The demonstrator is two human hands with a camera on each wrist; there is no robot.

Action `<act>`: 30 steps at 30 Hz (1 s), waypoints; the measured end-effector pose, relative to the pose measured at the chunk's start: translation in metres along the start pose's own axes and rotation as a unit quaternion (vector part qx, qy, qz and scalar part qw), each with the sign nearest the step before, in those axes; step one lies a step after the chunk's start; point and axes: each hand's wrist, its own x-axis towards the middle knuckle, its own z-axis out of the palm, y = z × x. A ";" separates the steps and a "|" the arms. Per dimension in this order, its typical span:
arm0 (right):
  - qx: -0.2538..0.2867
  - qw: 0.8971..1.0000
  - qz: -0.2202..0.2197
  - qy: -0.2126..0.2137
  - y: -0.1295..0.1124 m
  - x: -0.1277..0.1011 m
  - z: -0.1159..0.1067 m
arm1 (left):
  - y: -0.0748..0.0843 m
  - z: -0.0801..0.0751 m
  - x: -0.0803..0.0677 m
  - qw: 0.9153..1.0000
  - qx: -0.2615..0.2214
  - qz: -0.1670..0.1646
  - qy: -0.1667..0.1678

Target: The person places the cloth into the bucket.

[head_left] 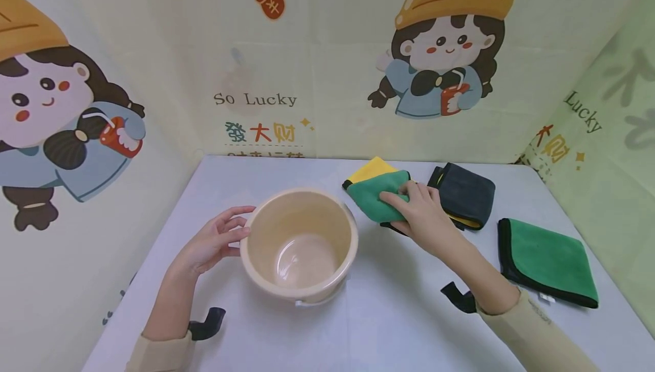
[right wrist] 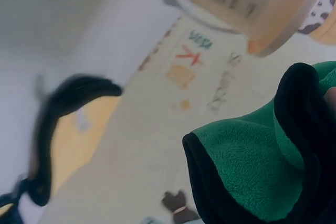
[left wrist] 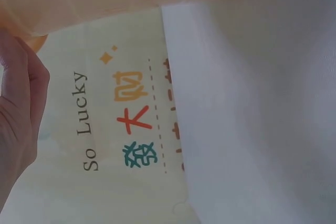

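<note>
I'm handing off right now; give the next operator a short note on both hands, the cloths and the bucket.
Left hand: open, fingertips touching the side of the beige bucket.
Right hand: gripping the green and yellow cloth behind the bucket, still on the table.
Dark grey cloth lies folded beside it; green cloth lies flat at the right.
Done: nothing in the bucket, which is empty.
Left: all three cloths remain outside it.

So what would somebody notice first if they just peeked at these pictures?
Probably the big beige plastic bucket in the middle of the white table, with the left hand touching its rim. Just behind it, the right hand pinches a green-and-yellow cloth, and cartoon girls in orange hats smile from the backdrop.
</note>
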 end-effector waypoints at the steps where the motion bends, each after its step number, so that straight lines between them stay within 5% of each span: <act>1: 0.002 1.000 -0.009 -0.001 -0.004 0.005 -0.002 | 0.000 0.000 0.000 1.000 0.004 -0.002 0.003; 15: -0.018 0.987 -0.161 -0.009 -0.058 0.050 0.006 | 0.000 -0.002 0.000 1.000 0.025 -0.013 0.012; 30: -0.035 0.969 -0.239 -0.058 -0.096 0.071 0.029 | 0.002 0.000 -0.001 0.999 0.030 -0.020 0.013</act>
